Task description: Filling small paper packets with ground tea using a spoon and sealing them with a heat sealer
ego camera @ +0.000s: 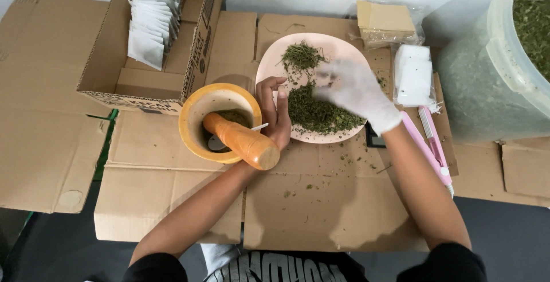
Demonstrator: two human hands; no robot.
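The right hand (354,93), in a white glove, hovers over the pink plate (269,64) with its fingers spread and blurred; whether it pinches any of the dried green herb (318,113) beneath it cannot be told. The left hand (275,113) is bare and rests at the plate's left rim, fingers loosely curled against the edge, holding nothing that shows. The herb lies in two heaps on the plate: a small one near the far rim and a larger one near the front rim, under the gloved hand.

Just left of the plate, touching the left wrist, stands a yellow mortar (197,107) with a wooden pestle (243,143) leaning out over its near rim; a little herb and a metal spoon lie inside.

All this sits on flattened cardboard (321,202). At its far left corner an open carton (143,81) holds white filter bags (153,15). Near the right edge lie a pink tool (429,150) and a packet of white sachets (413,75), beside a large plastic tub (492,87) of herb.
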